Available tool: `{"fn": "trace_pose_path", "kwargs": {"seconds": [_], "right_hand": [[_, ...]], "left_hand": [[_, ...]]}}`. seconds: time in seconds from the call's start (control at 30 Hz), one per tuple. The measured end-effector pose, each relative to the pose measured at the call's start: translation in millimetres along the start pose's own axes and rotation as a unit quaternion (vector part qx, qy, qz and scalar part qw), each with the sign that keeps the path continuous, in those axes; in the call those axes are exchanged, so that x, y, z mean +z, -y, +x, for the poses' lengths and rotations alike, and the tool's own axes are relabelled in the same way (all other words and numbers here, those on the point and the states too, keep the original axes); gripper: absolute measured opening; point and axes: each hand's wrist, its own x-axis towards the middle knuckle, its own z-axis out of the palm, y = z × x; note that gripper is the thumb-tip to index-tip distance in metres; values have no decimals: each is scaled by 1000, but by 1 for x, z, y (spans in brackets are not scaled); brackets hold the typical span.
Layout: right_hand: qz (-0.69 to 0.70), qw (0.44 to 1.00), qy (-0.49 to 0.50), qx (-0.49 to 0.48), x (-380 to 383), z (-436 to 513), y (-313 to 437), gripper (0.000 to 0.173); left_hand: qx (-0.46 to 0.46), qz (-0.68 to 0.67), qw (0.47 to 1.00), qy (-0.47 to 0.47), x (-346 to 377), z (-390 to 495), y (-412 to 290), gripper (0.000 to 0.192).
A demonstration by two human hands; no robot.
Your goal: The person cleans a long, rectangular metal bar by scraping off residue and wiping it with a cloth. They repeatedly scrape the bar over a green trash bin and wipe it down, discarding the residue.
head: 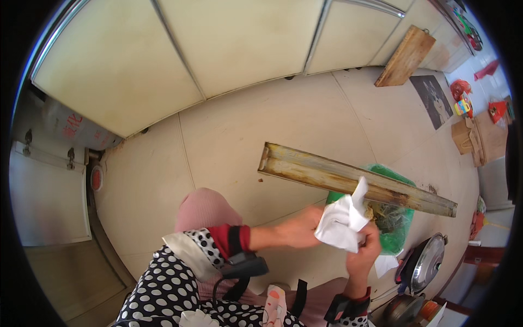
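A white paper tissue (342,224), folded and crumpled, is between my two hands in front of me. My left hand (300,229) grips its left side, with the fingers mostly hidden behind the paper. On the right side, my right hand (369,244) pinches the lower edge. Just beyond the hands, a long, narrow metal trough (310,166) with yellow-brown grease stains extends across a green waste bin (399,236). The tissue's upper corner overlaps the trough in view; I cannot tell whether they touch. Clear plastic and dark scraps show inside the bin.
Cream cabinet doors (245,36) line the far side. A wooden cutting board (405,56) leans there beside a dark mat (432,98). Cardboard boxes (486,137) stand at right. A lidded pan (427,263) sits on the tiled floor (229,143) near the bin.
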Motion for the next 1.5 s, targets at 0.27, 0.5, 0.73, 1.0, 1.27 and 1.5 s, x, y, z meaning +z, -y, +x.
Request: {"fn": "trace_pose_path", "kwargs": {"seconds": [0.27,0.5,0.73,1.0,1.27,1.5], "right_hand": [[401,856,-139,295,113,-20,-38,29],[566,771,-75,283,183,13,-37,45],[613,724,19,317,221,11,-23,34],[536,724,92,425,206,-16,-30,39],[549,734,102,386,189,-23,-31,44],[532,725,155,409,205,-13,-35,46]], "left_hand": [[-203,67,919,-331,-154,-18,10,37],[-245,5,946,-212,-156,-16,37,28],[-238,4,955,-178,-157,-22,45,27],[-293,-129,922,-219,-176,-25,28,39],[-293,51,950,-91,-199,-67,11,49],[-257,160,951,71,-170,-87,9,43]]}}
